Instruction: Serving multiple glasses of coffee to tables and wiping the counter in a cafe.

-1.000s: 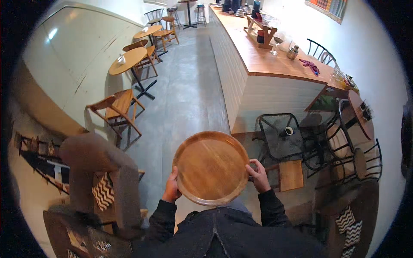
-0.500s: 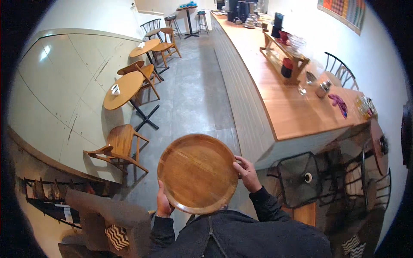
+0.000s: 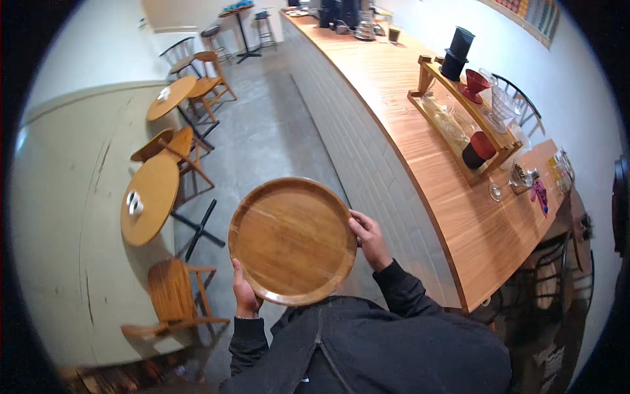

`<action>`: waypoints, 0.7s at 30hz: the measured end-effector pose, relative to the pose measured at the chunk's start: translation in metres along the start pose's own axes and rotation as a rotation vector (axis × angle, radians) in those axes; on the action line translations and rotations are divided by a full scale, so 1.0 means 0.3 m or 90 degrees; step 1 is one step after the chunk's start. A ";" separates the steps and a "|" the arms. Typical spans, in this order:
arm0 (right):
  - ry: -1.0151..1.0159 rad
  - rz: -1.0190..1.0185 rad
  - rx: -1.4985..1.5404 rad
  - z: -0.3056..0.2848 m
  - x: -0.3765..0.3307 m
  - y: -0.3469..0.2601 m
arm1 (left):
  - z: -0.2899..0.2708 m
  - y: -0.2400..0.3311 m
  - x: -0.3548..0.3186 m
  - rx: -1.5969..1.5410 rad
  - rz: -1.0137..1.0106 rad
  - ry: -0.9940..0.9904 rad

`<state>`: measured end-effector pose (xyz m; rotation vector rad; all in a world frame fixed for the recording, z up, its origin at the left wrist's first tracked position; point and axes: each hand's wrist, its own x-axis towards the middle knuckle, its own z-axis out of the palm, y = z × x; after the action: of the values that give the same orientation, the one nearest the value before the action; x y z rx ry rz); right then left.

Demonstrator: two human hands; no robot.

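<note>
A round brown wooden tray (image 3: 292,240) with a raised rim is held out in front of my body, and nothing lies on it. My left hand (image 3: 246,292) grips its lower left rim, the thumb showing along the edge. On the opposite side my right hand (image 3: 371,240) clasps the right rim, thumb on top and the other fingers mostly hidden behind and beneath the tray. Both forearms are in dark sleeves.
A long wooden counter (image 3: 420,190) runs along the right, carrying a wooden dripper stand (image 3: 469,108), a small glass (image 3: 495,192) and a purple cloth-like item (image 3: 539,197). Round tables (image 3: 152,197) and wooden chairs (image 3: 172,292) line the left wall. Grey floor (image 3: 262,131) stretches between.
I have moved forward along the aisle: the counter's near end and the left tables have come closer. The tray stays in both hands and sits slightly higher in view.
</note>
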<state>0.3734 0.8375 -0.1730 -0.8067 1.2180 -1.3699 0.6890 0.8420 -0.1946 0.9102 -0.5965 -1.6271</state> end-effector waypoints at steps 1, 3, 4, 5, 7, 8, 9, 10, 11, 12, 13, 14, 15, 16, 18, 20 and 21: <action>0.012 -0.051 0.008 0.013 0.081 -0.016 | 0.030 0.041 0.107 -0.001 -0.017 -0.038; 0.050 -0.047 0.000 0.034 0.235 -0.080 | 0.104 0.112 0.338 0.002 -0.040 -0.089; 0.069 -0.038 -0.010 0.039 0.310 -0.110 | 0.139 0.138 0.451 -0.020 -0.056 -0.125; 0.087 -0.040 -0.003 0.041 0.385 -0.124 | 0.165 0.161 0.558 -0.039 -0.072 -0.161; 0.132 -0.085 0.034 0.034 0.538 -0.156 | 0.227 0.193 0.764 -0.014 -0.084 -0.177; 0.145 -0.088 0.038 0.024 0.622 -0.165 | 0.257 0.195 0.874 0.002 -0.082 -0.182; 0.159 -0.093 0.046 0.014 0.708 -0.176 | 0.290 0.201 0.986 0.006 -0.089 -0.191; 0.170 -0.098 0.053 0.003 0.795 -0.185 | 0.324 0.209 1.099 0.020 -0.093 -0.214; 0.182 -0.120 0.033 -0.010 0.885 -0.190 | 0.356 0.213 1.206 0.034 -0.096 -0.236; 0.190 -0.123 0.035 -0.019 0.968 -0.196 | 0.381 0.209 1.304 0.037 -0.100 -0.243; 0.188 -0.111 0.038 -0.027 1.072 -0.205 | 0.403 0.199 1.411 0.025 -0.089 -0.231; 0.192 -0.101 0.040 -0.042 1.167 -0.229 | 0.441 0.198 1.513 0.012 -0.082 -0.225; 0.199 -0.107 0.040 -0.068 1.270 -0.254 | 0.478 0.200 1.618 0.012 -0.085 -0.234; 0.200 -0.112 0.008 -0.099 1.375 -0.280 | 0.516 0.203 1.723 0.016 -0.097 -0.240; 0.237 -0.117 0.023 -0.130 1.568 -0.377 | 0.607 0.219 1.920 0.024 -0.118 -0.252; 0.318 -0.157 -0.061 -0.201 1.746 -0.475 | 0.715 0.213 2.107 0.041 -0.085 -0.219; 0.348 -0.195 -0.107 -0.253 1.832 -0.522 | 0.769 0.218 2.190 0.040 -0.099 -0.225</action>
<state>0.1553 0.3057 -0.1307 -0.7820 1.6998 -1.8319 0.4867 0.1728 -0.1754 0.7323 -0.8399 -1.9381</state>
